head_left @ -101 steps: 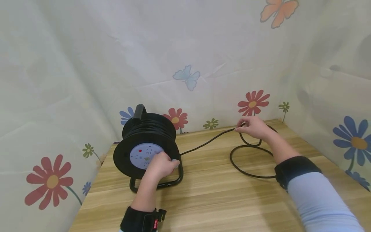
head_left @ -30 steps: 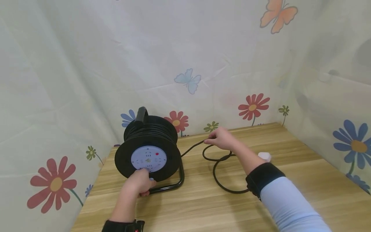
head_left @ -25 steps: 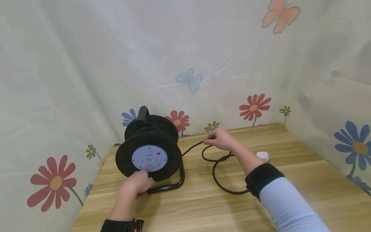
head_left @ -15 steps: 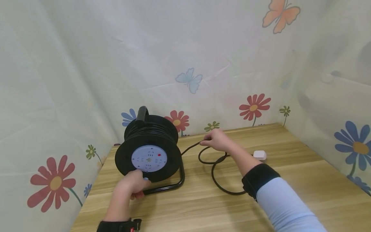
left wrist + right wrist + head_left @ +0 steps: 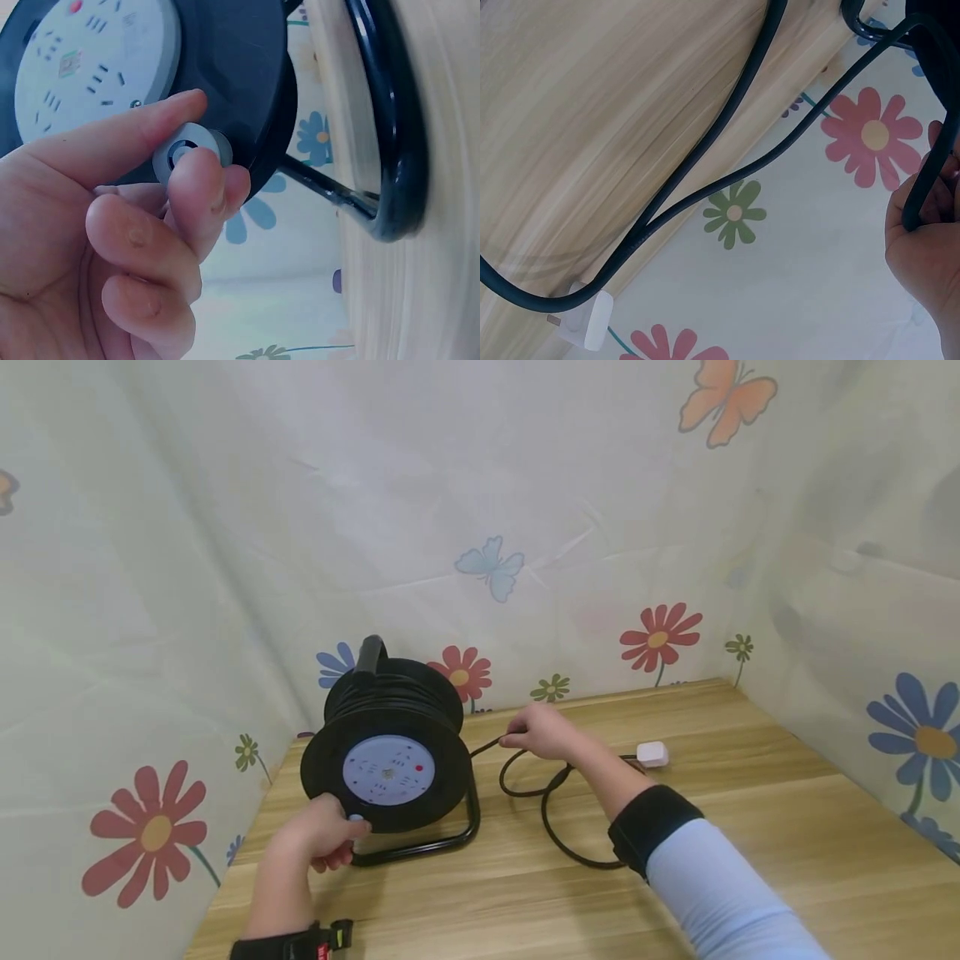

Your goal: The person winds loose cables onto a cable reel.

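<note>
- On the left half of the pale wood-grain table (image 5: 750, 860), the round black plastic cable reel (image 5: 386, 722) stood upright on its black tubular metal frame (image 5: 420, 850), near the white flower-printed curtain (image 5: 375, 543).
- Its pale bluish-white round socket panel (image 5: 388, 768) faced me (the small red button (image 5: 419, 768) sat at its right side).
- My left hand (image 5: 315, 831) pinched the small grey cylindrical knob (image 5: 193, 135) at the lower left of the reel's front disc.
- Well apart from it, my right hand (image 5: 543, 732) pinched the thin black cable (image 5: 634, 238) to the right of the reel.
- Loose loops of that cable lay near my right forearm.
- The white blocky plug (image 5: 652, 754) rested on the table, right of that forearm.
</note>
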`<state>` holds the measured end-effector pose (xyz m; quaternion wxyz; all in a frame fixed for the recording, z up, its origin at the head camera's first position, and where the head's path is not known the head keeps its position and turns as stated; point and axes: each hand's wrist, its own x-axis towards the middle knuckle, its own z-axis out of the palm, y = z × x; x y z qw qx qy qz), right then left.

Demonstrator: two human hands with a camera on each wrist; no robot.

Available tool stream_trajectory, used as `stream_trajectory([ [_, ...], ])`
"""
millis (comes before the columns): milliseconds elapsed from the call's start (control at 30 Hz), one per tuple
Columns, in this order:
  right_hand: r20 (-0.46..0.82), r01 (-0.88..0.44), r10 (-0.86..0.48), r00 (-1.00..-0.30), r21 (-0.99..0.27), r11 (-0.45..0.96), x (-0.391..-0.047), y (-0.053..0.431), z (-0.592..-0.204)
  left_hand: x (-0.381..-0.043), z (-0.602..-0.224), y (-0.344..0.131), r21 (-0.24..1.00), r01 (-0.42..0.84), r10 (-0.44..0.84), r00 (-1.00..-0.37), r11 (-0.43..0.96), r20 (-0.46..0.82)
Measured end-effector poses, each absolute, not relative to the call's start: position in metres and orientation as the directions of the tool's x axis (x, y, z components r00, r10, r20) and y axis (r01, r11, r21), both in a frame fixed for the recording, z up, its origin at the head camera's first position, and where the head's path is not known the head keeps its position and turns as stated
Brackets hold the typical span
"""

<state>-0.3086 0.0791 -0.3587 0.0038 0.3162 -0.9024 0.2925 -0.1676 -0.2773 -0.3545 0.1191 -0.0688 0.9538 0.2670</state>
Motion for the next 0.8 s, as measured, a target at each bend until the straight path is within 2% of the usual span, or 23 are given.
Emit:
stream_trajectory([
  [333, 0.169, -0.610, -0.617, -0.769, -0.480, 0.630, -0.306, 0.056, -0.363, -0.163, -0.345, -0.296, 0.520, -0.161, -0.063, -0.978, 0.839, -0.201],
  [567, 0.158, -0.633, -0.646, -0.747, -0.467, 0.618, -0.301, 0.043, -0.364, -0.158, -0.336, -0.302, 0.519, -0.115, -0.067, -0.992, 0.847, -0.109],
  [800, 0.168, -0.638, -0.643, -0.747, -0.453, 0.623, -0.301, 0.039, -0.364, -0.157, -0.332, -0.303, 0.523, -0.108, -0.068, -0.993, 0.846, -0.094],
])
